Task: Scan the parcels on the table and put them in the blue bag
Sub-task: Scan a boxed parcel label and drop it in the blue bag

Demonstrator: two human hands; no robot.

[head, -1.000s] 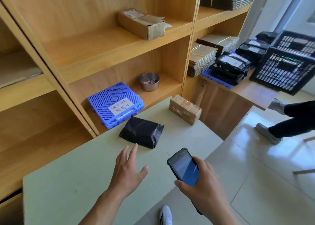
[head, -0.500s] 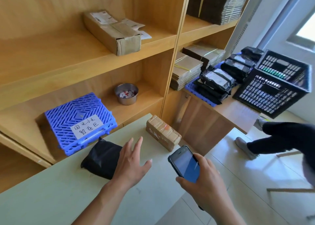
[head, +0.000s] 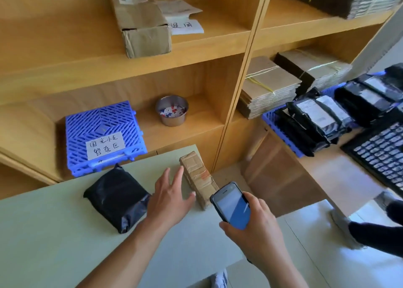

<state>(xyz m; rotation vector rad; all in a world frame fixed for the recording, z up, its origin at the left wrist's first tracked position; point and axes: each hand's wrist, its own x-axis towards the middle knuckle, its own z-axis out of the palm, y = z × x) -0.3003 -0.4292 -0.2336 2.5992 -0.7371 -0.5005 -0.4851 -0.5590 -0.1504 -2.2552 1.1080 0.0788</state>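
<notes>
The brown taped cardboard parcel (head: 199, 178) lies at the far right edge of the pale green table (head: 54, 233), its long side running away from us. Just to its left we see the left hand (head: 171, 200), palm down above the tabletop. Its fingers (head: 177, 176) are straight and spread apart and hold nothing. The index fingertip reaches the parcel's left edge and the thumb points at the near end, though we cannot tell whether either one touches the cardboard. On the other side of that hand lies the black plastic parcel (head: 115, 197), flat on the table, with the heel of the hand just beside its right edge. The right hand (head: 259, 231) is held nearer to us, by the parcel's near end. Its fingers are curled round a dark phone (head: 232, 204), whose lit blue screen is tilted up and covers the near corner of the brown parcel from our view. Behind the table stands a wooden shelf unit (head: 237, 95). On its low shelf we see a blue slatted plastic tile (head: 104, 124) with a handwritten white label (head: 105, 145) and a steel bowl (head: 172, 110) of small scraps. An opened cardboard box (head: 141, 23) sits one shelf up. To the right we see tied bundles of flat cardboard (head: 268, 87), a row of black bagged parcels (head: 316, 122) and a black crate (head: 381, 154).
</notes>
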